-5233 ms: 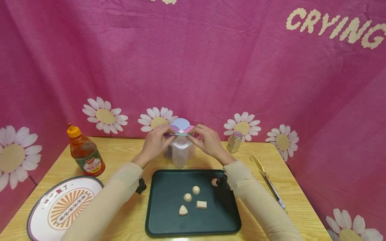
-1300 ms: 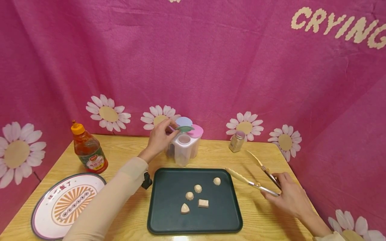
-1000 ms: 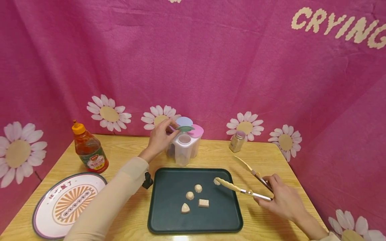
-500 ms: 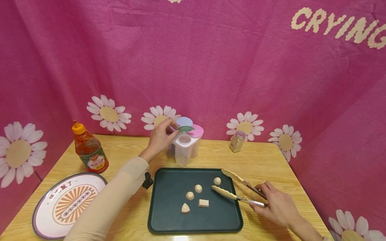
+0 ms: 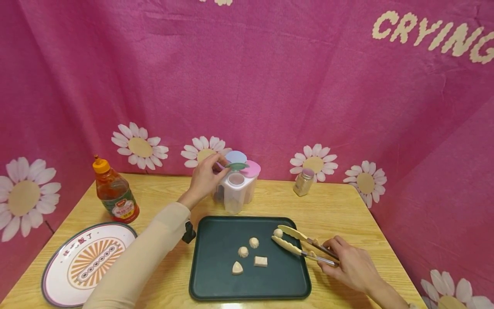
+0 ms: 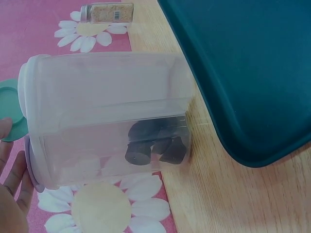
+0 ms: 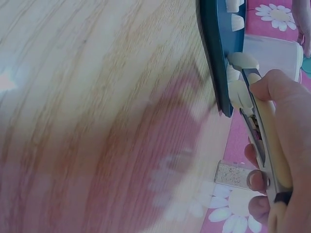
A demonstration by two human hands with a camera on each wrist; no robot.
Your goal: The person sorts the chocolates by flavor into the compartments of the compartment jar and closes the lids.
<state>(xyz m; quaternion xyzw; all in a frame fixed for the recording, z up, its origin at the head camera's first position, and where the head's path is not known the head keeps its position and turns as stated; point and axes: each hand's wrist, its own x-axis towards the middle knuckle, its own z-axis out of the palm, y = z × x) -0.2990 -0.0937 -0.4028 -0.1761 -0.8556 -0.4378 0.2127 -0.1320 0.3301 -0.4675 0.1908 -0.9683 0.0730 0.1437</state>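
Head | left hand (image 5: 204, 177) stretched forward, fingers (image 5: 218, 158) pinch green lid (image 5: 237, 166) | right hand (image 5: 350, 262) angled inward, fingers grip tongs (image 5: 297, 234)

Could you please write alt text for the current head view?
A person's right hand holds tongs spread around a small pale piece on a dark tray, while the left hand pinches the green lid of a container. Four more pieces lie on the tray; a bottle and a plate are at left.

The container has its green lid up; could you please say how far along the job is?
Done: the green lid is up, baring the front opening. In hand: the left hand holds it; the right hand holds tongs around one round piece. Apparently left: moving all five pieces, which lie on the tray.
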